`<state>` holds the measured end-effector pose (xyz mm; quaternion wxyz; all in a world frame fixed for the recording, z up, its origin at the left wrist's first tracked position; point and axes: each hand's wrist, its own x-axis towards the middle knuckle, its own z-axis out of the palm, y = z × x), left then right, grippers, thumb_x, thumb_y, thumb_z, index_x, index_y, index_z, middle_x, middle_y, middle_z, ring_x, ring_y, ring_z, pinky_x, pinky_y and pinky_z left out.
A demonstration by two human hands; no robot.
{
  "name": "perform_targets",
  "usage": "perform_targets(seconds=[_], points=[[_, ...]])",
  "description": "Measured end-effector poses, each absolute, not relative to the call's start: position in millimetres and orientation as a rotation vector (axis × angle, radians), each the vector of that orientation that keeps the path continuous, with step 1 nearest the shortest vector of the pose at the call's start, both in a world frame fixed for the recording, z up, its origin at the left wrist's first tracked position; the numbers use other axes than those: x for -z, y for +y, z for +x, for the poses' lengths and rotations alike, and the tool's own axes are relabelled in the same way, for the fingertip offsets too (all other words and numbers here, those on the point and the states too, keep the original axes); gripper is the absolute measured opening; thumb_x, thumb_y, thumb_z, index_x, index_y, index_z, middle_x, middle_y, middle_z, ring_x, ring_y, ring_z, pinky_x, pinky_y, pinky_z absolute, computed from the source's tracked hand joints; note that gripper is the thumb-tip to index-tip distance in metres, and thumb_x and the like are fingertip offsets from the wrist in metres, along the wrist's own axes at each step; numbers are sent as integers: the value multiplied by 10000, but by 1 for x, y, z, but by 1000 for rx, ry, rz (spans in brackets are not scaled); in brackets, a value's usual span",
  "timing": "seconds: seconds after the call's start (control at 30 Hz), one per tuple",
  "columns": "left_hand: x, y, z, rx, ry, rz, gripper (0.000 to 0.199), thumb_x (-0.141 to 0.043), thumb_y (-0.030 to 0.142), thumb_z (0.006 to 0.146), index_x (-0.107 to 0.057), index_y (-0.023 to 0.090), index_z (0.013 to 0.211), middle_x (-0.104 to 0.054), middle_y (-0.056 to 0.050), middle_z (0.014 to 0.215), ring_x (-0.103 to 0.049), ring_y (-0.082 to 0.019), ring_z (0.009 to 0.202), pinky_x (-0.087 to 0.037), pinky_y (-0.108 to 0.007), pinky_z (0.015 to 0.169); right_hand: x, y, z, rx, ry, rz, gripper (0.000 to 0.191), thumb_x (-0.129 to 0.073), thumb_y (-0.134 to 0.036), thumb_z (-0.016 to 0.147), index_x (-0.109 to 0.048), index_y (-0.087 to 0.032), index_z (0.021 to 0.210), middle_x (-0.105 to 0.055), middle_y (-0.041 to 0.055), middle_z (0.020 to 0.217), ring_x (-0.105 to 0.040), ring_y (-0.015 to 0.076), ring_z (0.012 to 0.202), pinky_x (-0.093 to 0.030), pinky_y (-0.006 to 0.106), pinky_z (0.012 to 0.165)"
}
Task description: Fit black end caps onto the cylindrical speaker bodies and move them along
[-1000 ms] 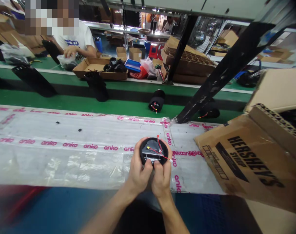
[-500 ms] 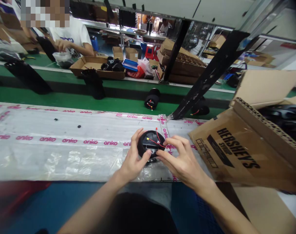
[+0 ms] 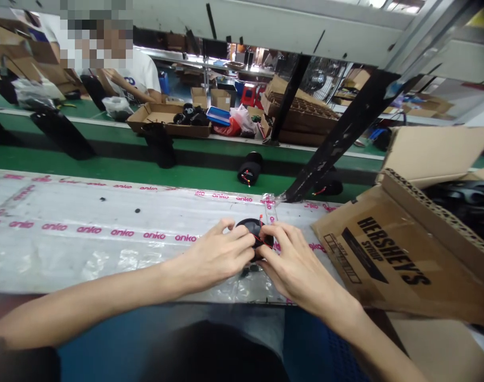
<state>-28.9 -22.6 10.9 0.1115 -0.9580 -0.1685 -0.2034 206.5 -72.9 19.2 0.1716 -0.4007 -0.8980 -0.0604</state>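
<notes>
A round black housing point(image 3: 250, 223) with a hollow, open top stands on the white-covered bench point(image 3: 67, 260). Thin red wires point(image 3: 261, 220) come out of it, one ending in a small red connector. My left hand point(image 3: 222, 248) lies over its near left side, with closed fingers reaching into the opening; what the fingertips pinch is hidden. On the right side, my right hand point(image 3: 292, 257) grips the housing, thumb and fingers bent around the rim close to the wires. Small dark pieces point(image 3: 250, 269) lie just in front, partly covered by my hands.
A Hershey's Syrup carton point(image 3: 369, 249) stands at right. Beyond the bench, a green belt point(image 3: 210, 170) carries a black cylinder with wires point(image 3: 250, 167) and black tubes point(image 3: 160, 146). A slanted black post point(image 3: 341, 132) rises at the bench edge. Across, a person point(image 3: 142, 74) works beside boxes.
My left hand has left the housing's left rim and moved over its top, its fingers now bent into the opening. My right hand stays at the right side. The view has shifted slightly.
</notes>
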Motion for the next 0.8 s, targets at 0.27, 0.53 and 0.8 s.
perform_targets(seconds=[0.27,0.53,0.8], points=[[-37,2,-41,817,-1025,-3173,334,-425,392,1123,-680,211,1239,-741,-98,1123,-703,-277,1050,-525,-399,928,-27,-57,235,-441,-1886,-1437,176,-536,-297,1061,-685,-210,1096,-694,35,886,-678,190,801,-560,330,737],[-62,56,-6,-189,-1547,-3448,346,-496,411,937,-765,209,857,-747,-63,756,-659,-248,675,-498,-349,689,-26,-39,210,-1173,-1894,-1612,494,-445,-254,1018,-637,-201,1471,-671,-59,575,-608,127,449,-459,213,485],[-73,61,-4,-649,-1489,-3430,289,-540,411,861,-737,206,914,-758,-53,692,-679,-236,585,-436,-298,538,-32,-38,200,-1353,-1750,-1593,338,-549,-253,903,-708,-190,1194,-660,-31,576,-673,167,466,-518,209,435]])
